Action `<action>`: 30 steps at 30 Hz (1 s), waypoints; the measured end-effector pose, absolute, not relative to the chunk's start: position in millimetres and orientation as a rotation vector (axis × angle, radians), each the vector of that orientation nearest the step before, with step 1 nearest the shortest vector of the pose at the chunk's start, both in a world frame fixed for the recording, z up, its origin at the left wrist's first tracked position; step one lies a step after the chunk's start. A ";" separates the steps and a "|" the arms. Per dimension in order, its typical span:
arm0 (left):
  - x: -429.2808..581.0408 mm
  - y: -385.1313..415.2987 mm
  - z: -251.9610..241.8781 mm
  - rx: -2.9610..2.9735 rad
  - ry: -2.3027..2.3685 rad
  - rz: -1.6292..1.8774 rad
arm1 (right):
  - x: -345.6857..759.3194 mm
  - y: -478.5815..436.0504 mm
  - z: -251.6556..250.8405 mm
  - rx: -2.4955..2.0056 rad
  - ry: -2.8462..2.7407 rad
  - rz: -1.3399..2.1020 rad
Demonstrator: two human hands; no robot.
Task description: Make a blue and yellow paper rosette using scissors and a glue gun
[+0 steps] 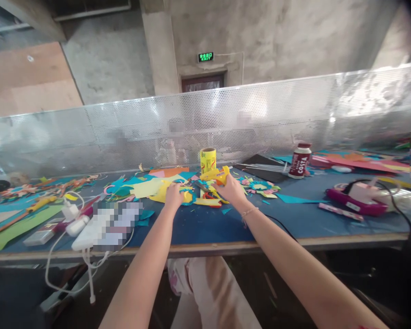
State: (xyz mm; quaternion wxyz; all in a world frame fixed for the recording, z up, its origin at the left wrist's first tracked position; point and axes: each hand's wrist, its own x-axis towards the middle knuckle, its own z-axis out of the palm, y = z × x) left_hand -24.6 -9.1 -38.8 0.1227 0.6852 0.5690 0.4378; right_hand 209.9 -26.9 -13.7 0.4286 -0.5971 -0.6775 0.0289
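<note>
Head view: right hand [232, 188] grips glue gun [214, 174] — left hand [174, 195], by yellow paper [158, 193], hides its hold; can't tell.

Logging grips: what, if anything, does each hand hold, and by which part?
The right hand holds a yellow glue gun by its handle end. The left hand is at yellow-and-blue paper; whether it grips is unclear.
</note>
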 end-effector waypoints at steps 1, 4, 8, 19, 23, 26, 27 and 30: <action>-22.9 -12.9 -35.3 2.086 1.680 1.274 | 209.8 -26.3 -14.3 -1.515 -1.710 0.069; -18.4 -21.7 -27.9 2.234 1.581 1.164 | 209.9 -24.4 -15.7 -1.573 -1.760 0.030; -15.6 -23.9 -27.2 2.135 1.461 1.138 | 210.5 -23.5 -16.4 -1.619 -1.786 -0.004; -4.2 -27.8 -31.3 1.931 1.308 0.985 | 211.7 -24.2 -15.4 -1.645 -1.783 -0.033; -0.9 -25.7 -31.4 1.768 1.249 1.021 | 212.1 -24.5 -14.4 -1.668 -1.782 -0.032; -1.0 -25.7 -29.4 1.881 1.285 1.117 | 213.1 -25.3 -12.7 -1.680 -1.784 -0.017; -1.2 -26.7 -28.5 1.939 1.297 1.142 | 213.4 -25.6 -12.1 -1.686 -1.779 -0.016; -1.3 -32.9 -25.1 2.084 1.283 1.060 | 213.7 -26.6 -10.6 -1.717 -1.754 -0.018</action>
